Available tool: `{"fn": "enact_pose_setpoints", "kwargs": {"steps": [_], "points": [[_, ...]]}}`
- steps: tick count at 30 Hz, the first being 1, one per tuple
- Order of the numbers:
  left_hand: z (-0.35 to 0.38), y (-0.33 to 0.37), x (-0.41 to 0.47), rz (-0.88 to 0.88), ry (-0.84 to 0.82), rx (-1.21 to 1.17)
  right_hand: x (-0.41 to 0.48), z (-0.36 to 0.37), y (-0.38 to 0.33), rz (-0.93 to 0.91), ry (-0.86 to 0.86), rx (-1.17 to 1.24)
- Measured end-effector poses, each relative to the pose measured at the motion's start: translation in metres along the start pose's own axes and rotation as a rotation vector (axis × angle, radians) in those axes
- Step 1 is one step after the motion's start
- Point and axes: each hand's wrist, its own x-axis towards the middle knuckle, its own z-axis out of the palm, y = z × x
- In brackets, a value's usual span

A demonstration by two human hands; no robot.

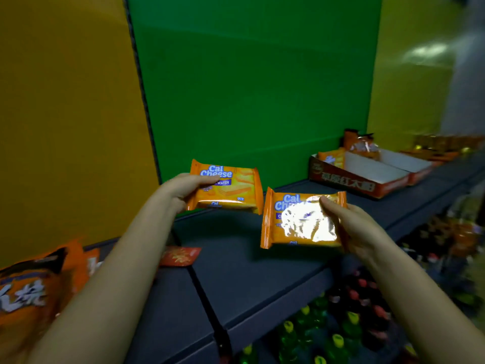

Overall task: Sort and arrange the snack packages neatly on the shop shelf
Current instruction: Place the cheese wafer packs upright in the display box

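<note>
The left hand [183,189] holds an orange wafer pack [231,187] by its left end, fingers curled round it, over the back of the dark shelf [236,261]. The right hand [354,229] grips a second orange pack [301,222] by its right side, over the shelf too, nearer its front edge

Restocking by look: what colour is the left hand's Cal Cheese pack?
The pack is orange with white-and-blue lettering; clearest in the head view.

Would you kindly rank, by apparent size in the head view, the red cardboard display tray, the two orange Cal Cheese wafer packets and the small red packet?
1. Red cardboard display tray.
2. Left orange Cal Cheese wafer packet and right one: alike; right merely nearer.
3. Small red packet.
</note>
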Motion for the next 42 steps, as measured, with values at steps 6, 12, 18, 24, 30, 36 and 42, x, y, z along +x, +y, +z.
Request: {"fn": "enact_pose_setpoints", "kwargs": {"steps": [6,12,18,24,30,36,42], "points": [[0.117,-0.007,0.039,-0.051,-0.148,0.0,-0.001,-0.111,-0.019,-0.044,0.174,0.031],[0.244,-0.007,0.064,-0.068,-0.199,-0.036,0.018,-0.221,-0.046,-0.024,0.233,-0.034],[0.339,-0.013,0.086,-0.075,-0.174,-0.129,0.054,-0.302,-0.072,-0.004,0.231,-0.072],[0.392,-0.015,0.113,-0.063,-0.117,-0.18,0.098,-0.351,-0.088,0.006,0.192,-0.077],[0.414,-0.001,0.149,-0.003,-0.028,-0.184,0.153,-0.378,-0.103,-0.014,0.111,-0.077],[0.422,0.021,0.198,0.065,0.061,-0.161,0.219,-0.382,-0.124,-0.058,0.026,-0.058],[0.424,0.03,0.244,0.143,0.148,-0.14,0.287,-0.376,-0.14,-0.067,-0.07,-0.083]]}}
